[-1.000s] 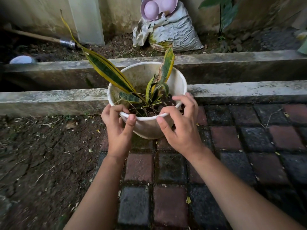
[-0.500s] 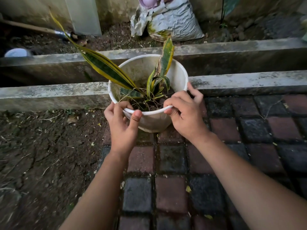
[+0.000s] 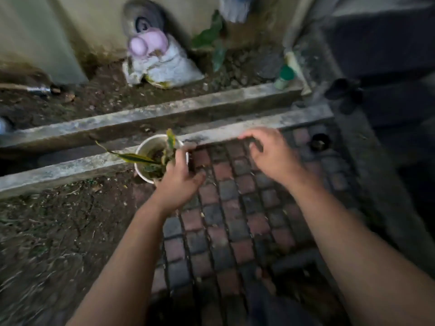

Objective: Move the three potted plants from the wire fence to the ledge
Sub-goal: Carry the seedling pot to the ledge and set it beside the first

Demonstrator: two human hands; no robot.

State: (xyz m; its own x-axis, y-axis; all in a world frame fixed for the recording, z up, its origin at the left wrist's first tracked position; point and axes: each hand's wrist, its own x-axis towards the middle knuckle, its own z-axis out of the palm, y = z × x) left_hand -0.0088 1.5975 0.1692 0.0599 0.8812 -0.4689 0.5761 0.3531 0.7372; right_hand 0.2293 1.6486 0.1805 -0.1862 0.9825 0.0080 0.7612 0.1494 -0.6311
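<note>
The frame is motion-blurred. A white pot (image 3: 146,149) holding a snake plant with yellow-edged leaves (image 3: 134,157) sits low against the near concrete ledge (image 3: 70,167), where the soil meets the brick paving. My left hand (image 3: 179,184) lies over the pot's right rim with the thumb spread out to the right. The blur hides whether it grips the rim. Well to the right of the pot, my right hand (image 3: 270,154) hovers over the paving by the ledge, fingers curled apart and holding nothing. No wire fence or other pots are in view.
A second concrete ledge (image 3: 141,114) runs behind the first, with a gutter between them. Beyond lie a grey sack (image 3: 164,64) with a pink object (image 3: 146,42), a green-capped bottle (image 3: 284,76) and a tool handle (image 3: 35,89). A drain hole (image 3: 320,142) sits at the paving's far right corner.
The view has risen and pulled back, so the pot looks smaller. My right hand has left the rim and moved right. My left hand now lies at the pot's right side.
</note>
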